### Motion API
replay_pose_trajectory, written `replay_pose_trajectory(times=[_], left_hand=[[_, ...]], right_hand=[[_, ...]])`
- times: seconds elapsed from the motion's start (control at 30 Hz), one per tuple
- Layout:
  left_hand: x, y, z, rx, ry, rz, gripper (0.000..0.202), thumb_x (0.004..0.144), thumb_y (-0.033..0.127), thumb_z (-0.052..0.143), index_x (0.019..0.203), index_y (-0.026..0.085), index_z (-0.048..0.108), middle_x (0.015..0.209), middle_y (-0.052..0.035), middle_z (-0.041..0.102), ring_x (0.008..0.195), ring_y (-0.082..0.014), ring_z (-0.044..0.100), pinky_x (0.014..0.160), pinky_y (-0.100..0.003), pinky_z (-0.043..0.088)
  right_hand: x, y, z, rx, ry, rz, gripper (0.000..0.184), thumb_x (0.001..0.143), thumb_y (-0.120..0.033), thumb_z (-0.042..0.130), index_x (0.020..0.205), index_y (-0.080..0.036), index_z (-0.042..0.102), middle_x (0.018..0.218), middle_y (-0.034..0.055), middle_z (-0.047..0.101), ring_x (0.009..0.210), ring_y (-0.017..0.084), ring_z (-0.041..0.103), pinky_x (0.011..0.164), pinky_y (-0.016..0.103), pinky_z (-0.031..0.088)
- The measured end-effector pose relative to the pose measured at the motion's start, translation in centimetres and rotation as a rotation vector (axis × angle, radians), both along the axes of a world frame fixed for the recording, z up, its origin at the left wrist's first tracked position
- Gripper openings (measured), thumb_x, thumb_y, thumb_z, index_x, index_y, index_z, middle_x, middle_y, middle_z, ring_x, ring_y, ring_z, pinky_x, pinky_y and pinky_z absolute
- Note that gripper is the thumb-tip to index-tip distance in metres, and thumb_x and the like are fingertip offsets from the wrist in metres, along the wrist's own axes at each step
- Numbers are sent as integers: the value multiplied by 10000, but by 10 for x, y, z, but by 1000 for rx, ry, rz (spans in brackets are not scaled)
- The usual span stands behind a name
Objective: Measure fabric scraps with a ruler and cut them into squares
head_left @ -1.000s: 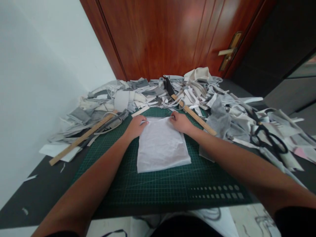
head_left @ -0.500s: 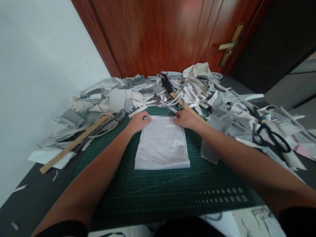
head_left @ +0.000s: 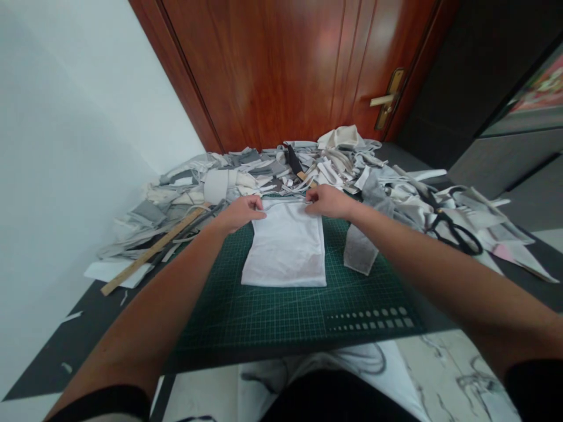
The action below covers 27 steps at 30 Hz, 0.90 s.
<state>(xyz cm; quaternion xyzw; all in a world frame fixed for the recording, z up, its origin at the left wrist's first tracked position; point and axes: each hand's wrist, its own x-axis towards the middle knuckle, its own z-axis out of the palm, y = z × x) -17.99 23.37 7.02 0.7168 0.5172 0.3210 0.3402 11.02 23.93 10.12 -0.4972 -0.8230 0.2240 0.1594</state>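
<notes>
A white piece of fabric [head_left: 285,249] lies on the green cutting mat [head_left: 281,316]. My left hand [head_left: 240,212] pinches its far left corner, fingers closed on the cloth. My right hand [head_left: 329,202] pinches the far right corner the same way. The far edge of the fabric is raised a little off the mat between the two hands; the near edge rests flat.
A heap of grey and white fabric scraps [head_left: 246,176] rings the far side of the mat. A wooden ruler [head_left: 152,252] lies at the left, black scissors [head_left: 455,231] at the right, a grey cloth piece [head_left: 360,252] beside the fabric. A wooden door [head_left: 285,70] stands behind.
Both hands have closed on the fabric's far corners and lifted that edge slightly. The fabric now looks shorter front to back. The camera view has shifted.
</notes>
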Motion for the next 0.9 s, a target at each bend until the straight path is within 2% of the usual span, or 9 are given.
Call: replay_pose_trajectory(times=[0.13, 0.27, 0.43, 0.53, 0.63, 0.7, 0.8, 0.83, 0.9], left_hand=[[2, -42, 47, 96, -21, 47, 296, 577, 332, 833, 689, 177, 607, 605, 57, 493, 572, -98, 440, 566, -234, 297], [6, -95, 98, 255, 18, 143, 357, 616, 413, 843, 656, 178, 577, 608, 35, 513, 550, -91, 428, 529, -233, 277], [12, -145, 141, 477, 45, 280, 363, 673, 422, 818, 644, 191, 539, 590, 43, 469, 544, -84, 385, 514, -228, 267], [16, -161, 148, 531, 6, 294, 403, 697, 423, 813, 614, 192, 494, 578, 48, 434, 538, -81, 363, 514, -228, 263], [26, -174, 142, 490, 42, 221, 363, 671, 380, 841, 667, 191, 531, 610, 49, 465, 554, -84, 392, 526, -229, 293], [36, -184, 134, 413, 69, 118, 296, 682, 350, 831, 791, 197, 603, 656, 47, 513, 582, -98, 448, 546, -233, 342], [57, -198, 125, 293, 77, -91, 232, 759, 328, 773, 917, 221, 641, 774, 28, 610, 670, -128, 553, 610, -250, 426], [63, -201, 123, 260, 71, -148, 209, 777, 318, 761, 922, 228, 641, 806, 23, 628, 698, -137, 577, 633, -257, 446], [71, -205, 120, 200, 38, -202, 190, 805, 309, 749, 933, 243, 626, 802, 27, 625, 712, -145, 595, 645, -262, 457]], right_hand=[[17, -31, 45, 22, 196, 117, 198, 716, -327, 731, 738, -187, 592, 679, -46, 533, 673, 122, 478, 632, 249, 344], [34, -74, 91, 43, 285, 116, 255, 718, -334, 784, 712, -191, 572, 638, -50, 481, 628, 112, 421, 604, 260, 309], [44, -114, 123, 220, 472, 95, 252, 773, -319, 782, 752, -186, 569, 698, -26, 489, 690, 125, 483, 629, 258, 344], [47, -124, 127, 274, 507, 67, 226, 789, -318, 774, 829, -182, 597, 730, -9, 527, 717, 147, 528, 625, 259, 367], [50, -130, 120, 182, 360, 99, 309, 766, -236, 757, 1046, -182, 638, 866, 25, 645, 773, 176, 589, 649, 265, 425], [50, -137, 110, 45, 167, 216, 453, 744, -205, 750, 1182, -191, 637, 987, 44, 700, 833, 195, 624, 695, 270, 468], [36, -150, 87, -58, 24, 484, 642, 677, -311, 848, 1272, -199, 632, 1201, 63, 697, 999, 233, 639, 830, 283, 501], [28, -155, 79, -65, 50, 561, 666, 674, -378, 866, 1271, -195, 635, 1232, 63, 690, 1031, 238, 634, 866, 288, 498], [13, -163, 63, -128, 156, 642, 504, 795, -484, 780, 1182, -182, 668, 1131, 39, 716, 985, 219, 644, 855, 286, 494]])
